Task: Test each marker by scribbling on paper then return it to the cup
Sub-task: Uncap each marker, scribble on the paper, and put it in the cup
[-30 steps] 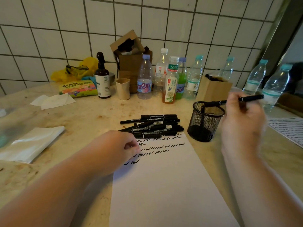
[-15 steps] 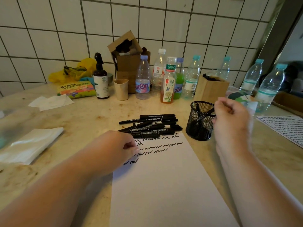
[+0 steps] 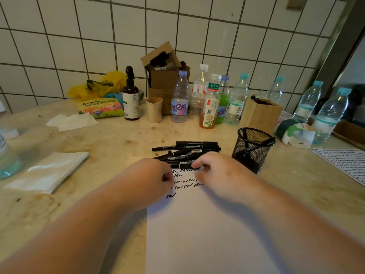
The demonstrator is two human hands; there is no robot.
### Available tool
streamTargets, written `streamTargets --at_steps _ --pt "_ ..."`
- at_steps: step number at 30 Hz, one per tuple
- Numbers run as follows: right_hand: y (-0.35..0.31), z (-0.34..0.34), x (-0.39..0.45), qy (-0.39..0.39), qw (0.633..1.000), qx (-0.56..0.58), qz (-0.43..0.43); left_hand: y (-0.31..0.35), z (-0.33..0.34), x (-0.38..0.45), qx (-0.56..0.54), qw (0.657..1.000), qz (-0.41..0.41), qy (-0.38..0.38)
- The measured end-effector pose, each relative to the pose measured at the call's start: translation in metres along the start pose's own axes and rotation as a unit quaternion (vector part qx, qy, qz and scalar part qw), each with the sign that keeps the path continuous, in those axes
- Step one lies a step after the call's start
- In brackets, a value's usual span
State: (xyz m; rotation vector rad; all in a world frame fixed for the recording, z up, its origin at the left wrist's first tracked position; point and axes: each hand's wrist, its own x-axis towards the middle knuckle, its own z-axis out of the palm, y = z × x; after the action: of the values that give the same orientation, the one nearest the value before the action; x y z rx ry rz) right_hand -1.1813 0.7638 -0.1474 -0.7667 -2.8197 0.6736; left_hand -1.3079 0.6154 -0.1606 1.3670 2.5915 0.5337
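Two hands over a scribbled sheet beside a pile of black markers.

Left hand (image 3: pixel 150 178) rests on the left edge of the white paper (image 3: pixel 207 234), its fingers curled under into a loose fist with nothing seen inside it. Right hand (image 3: pixel 215 173) reaches to the near edge of the marker pile (image 3: pixel 187 153), thumb and fingertips closing toward the nearest marker; whether they already pinch it cannot be told, as the hand is blurred. Rows of black squiggles cross the top of the sheet between the hands. Black mesh cup (image 3: pixel 251 148) stands upright just right of the pile and holds markers leaning against its rim. Bottles (image 3: pixel 209 101) line the tiled wall behind, on the counter (image 3: pixel 98 139).
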Motion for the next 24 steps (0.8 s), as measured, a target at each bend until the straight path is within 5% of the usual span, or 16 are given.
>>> streamTargets --at_steps 6,18,21,24 --pt "-0.007 0.017 0.025 0.032 0.996 -0.064 -0.043 0.004 -0.006 -0.003 0.003 1.000 0.001 -0.006" --pt "-0.015 0.015 0.025 0.032 0.992 -0.119 0.003 0.004 -0.009 -0.006 -0.001 1.000 0.004 -0.008" --pt "-0.009 -0.002 0.009 0.021 0.999 -0.020 0.023 0.003 -0.007 -0.005 -0.003 1.000 0.004 -0.009" --pt "-0.001 -0.008 -0.001 0.007 0.974 0.222 0.038 0.003 -0.006 -0.004 -0.006 1.000 0.005 -0.002"
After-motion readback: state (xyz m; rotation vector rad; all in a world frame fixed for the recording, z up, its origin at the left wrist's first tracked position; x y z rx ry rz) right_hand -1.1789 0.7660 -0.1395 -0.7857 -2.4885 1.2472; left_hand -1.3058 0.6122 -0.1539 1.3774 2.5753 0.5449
